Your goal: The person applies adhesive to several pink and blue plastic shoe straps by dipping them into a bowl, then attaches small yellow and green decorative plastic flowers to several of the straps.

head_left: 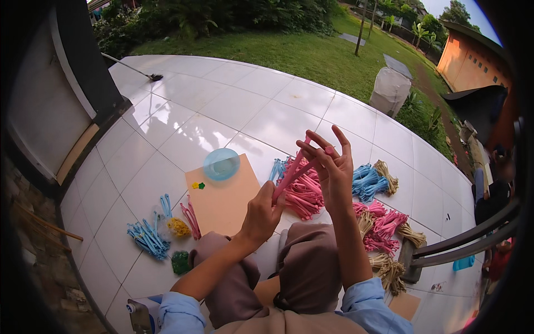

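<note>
A long pink strip (289,177) stretches between my two hands above my lap. My left hand (261,214) is closed around its lower end, fingers wrapped and thumb on top. Higher up and to the right, my right hand (335,175) has the strip's upper part among its thumb and fingers, with some fingertips raised and apart. Just beyond the hands lies a big heap of pink strips (305,199), partly hidden by them. A tan board (222,196) lies flat to the left, bearing a translucent blue bowl (221,165) and small yellow and green pieces (198,185).
Blue strips (148,238), yellow pieces (178,226) in clear plastic and a green packet (180,262) lie left. Bundles of blue (369,183), pink (387,227) and beige strips (389,271) sit right, near a dark curved bar (470,236). A broom (154,77) rests far left.
</note>
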The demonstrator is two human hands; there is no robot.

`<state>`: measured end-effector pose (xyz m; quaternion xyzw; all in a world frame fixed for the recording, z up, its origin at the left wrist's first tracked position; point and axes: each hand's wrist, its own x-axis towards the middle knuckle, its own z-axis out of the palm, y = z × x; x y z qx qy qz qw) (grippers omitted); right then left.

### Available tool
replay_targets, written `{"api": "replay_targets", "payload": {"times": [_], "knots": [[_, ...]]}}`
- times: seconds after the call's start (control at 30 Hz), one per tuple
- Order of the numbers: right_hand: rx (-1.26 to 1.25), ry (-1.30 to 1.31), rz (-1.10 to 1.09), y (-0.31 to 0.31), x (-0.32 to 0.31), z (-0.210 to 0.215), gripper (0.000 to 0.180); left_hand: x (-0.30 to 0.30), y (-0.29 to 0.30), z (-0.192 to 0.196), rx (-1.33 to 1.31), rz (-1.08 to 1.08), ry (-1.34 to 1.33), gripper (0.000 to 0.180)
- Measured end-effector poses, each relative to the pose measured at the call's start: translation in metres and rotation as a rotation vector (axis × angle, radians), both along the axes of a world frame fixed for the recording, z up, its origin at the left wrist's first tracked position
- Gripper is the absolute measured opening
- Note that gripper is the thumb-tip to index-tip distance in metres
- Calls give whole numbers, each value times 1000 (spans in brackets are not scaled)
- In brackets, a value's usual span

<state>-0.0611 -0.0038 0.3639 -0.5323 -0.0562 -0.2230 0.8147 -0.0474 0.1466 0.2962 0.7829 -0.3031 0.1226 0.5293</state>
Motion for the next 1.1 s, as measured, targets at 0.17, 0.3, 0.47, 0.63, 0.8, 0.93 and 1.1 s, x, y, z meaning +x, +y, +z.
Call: {"api": "replay_targets", "payload": {"times": [0.17,0.3,0.47,0.63,0.8,0.93,1.1], "knots": [[283,-69,-118,49,-4,-45,72,-3,2,-8,-80,93,129,25],[319,77,-167,64,-11,-65,75,-7,-11,-15,-184,126,83,27],[132,159,-167,55,-8,-78,68,-17,-9,-23,-148,180,14,27],[157,311,-103,71,-26,-89,76,-32,-19,-27,-195,231,118,29],[172,254,-356,62,-28,-87,83,-33,-17,-44,-255,306,214,28],[339,246,247,56,-21,-78,87,-38,-9,-37,-258,189,116,30],[245,92,172,43,-1,-40,74,-52,-1,-53,-53,191,172,28]]}}
